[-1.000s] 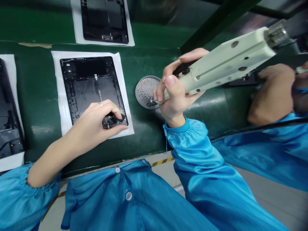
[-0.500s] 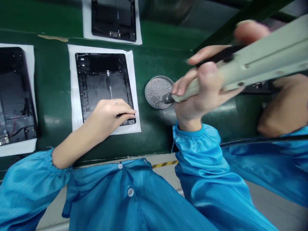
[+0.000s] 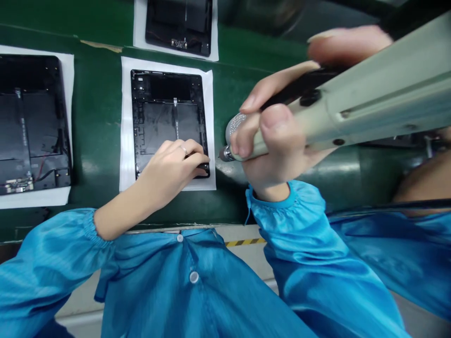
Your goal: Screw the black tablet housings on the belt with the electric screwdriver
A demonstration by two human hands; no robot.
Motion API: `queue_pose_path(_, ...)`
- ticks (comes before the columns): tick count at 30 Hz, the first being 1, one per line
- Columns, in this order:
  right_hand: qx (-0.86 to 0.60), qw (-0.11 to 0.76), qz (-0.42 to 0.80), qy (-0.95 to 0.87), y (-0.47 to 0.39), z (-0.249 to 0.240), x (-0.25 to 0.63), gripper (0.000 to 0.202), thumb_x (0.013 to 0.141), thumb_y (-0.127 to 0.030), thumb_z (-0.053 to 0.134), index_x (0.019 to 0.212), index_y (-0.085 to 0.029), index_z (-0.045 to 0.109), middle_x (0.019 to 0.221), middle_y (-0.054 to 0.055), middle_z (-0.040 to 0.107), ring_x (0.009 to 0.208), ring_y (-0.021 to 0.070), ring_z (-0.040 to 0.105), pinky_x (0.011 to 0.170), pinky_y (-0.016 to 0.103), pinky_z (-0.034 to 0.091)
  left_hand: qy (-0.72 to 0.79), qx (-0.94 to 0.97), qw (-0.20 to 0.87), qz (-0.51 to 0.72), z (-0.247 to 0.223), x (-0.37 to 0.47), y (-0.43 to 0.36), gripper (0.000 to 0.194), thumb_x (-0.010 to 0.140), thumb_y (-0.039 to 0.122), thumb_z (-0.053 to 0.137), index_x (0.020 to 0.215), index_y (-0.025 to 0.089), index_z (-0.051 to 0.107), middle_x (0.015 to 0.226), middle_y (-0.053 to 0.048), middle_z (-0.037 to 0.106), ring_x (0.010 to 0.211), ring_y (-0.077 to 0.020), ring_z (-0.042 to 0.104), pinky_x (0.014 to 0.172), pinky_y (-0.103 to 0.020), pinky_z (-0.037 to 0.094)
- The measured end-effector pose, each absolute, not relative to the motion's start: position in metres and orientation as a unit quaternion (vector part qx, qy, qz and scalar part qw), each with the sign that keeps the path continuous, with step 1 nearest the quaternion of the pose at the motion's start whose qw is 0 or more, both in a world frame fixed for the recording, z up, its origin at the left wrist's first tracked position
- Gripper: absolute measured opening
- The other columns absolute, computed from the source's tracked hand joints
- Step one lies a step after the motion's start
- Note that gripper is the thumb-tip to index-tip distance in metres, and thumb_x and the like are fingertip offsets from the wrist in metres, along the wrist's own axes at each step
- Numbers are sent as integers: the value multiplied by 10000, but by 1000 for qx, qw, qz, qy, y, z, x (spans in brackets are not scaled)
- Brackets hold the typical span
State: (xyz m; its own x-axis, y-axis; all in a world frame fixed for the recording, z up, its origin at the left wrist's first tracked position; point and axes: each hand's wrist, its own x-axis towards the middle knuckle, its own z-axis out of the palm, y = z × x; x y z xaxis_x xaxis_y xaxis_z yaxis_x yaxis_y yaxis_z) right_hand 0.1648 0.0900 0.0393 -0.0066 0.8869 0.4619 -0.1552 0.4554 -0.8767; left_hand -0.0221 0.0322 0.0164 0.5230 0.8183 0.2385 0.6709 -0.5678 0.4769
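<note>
My right hand is wrapped round a pale green electric screwdriver, whose metal tip points left, just right of the middle tablet's white sheet. That black tablet housing lies open side up, with a ribbon cable down its inside. Over its lower right corner, my left hand has its fingers bent and closed together. What they hold or press there is hidden. Behind the screwdriver shows part of a round dish with a dimpled, shiny surface, mostly covered by my right hand.
Another tablet housing lies on a white sheet at the left, and one more at the top. All rest on a green table. At the right edge, a co-worker's arm and blue sleeve are close by.
My right hand has moved the screwdriver left, from the dish toward the tablet's lower right corner. My left fingers have shifted at that corner. The view has swung slightly left.
</note>
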Motion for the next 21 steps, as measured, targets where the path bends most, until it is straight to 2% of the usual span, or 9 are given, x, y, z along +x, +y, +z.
queue_pose_path(2, -253, 689, 341, -587, 92, 31, 156, 412, 903, -619, 814, 1253, -481, 648, 987, -24, 651, 429, 70, 396, 308, 248, 308, 428, 862, 141, 232, 18, -31, 24, 194, 1155, 307, 629, 1216, 213, 788, 1248, -79, 814, 1056, -258, 748, 901, -417, 492)
queue_pose_path(6, -247, 675, 335, -609, 91, 14, 153, 380, 911, -582, 826, 1252, -528, 667, 831, -29, 605, 479, 149, 542, 341, 275, 392, 389, 890, 106, 213, 17, -43, 6, 249, 1157, 366, 636, 1261, 208, 798, 1324, -98, 820, 1163, -281, 764, 972, -428, 513)
queue_pose_path(8, -227, 680, 327, -615, 87, 10, 155, 384, 897, -577, 833, 1246, -539, 677, 780, -43, 593, 441, 149, 526, 309, 271, 352, 378, 903, 99, 178, 16, -42, 0, 335, 1134, 420, 680, 1365, 198, 780, 1457, -122, 783, 1272, -313, 739, 1044, -451, 509)
queue_pose_path(12, -263, 645, 365, -617, 75, 13, 162, 376, 935, -537, 833, 1268, -542, 659, 854, -51, 671, 396, 134, 430, 315, 290, 323, 377, 911, 84, 145, 14, -34, -7, 496, 1129, 487, 678, 1505, 166, 720, 1610, -111, 699, 1339, -345, 696, 1103, -485, 489)
queue_pose_path(15, -283, 636, 371, -615, 70, 17, 164, 351, 960, -488, 820, 1264, -521, 647, 883, -61, 685, 383, 108, 360, 340, 281, 319, 383, 908, 81, 147, 13, -31, -8, 491, 1147, 471, 643, 1515, 154, 717, 1628, -103, 685, 1331, -345, 690, 1103, -499, 489)
queue_pose_path(19, -258, 646, 345, -630, 71, 14, 163, 340, 983, -418, 816, 1276, -484, 656, 883, -84, 676, 354, 45, 363, 313, 216, 322, 386, 906, 100, 140, 13, -31, -7, 457, 1158, 441, 624, 1518, 176, 721, 1642, -96, 675, 1362, -352, 670, 1111, -507, 485)
queue_pose_path(21, -270, 655, 347, -614, 74, 7, 163, 330, 975, -482, 825, 1244, -461, 635, 838, -84, 632, 365, 50, 382, 324, 215, 337, 389, 904, 112, 136, 13, -30, -7, 448, 1159, 421, 623, 1525, 180, 718, 1645, -100, 671, 1373, -358, 658, 1120, -516, 481)
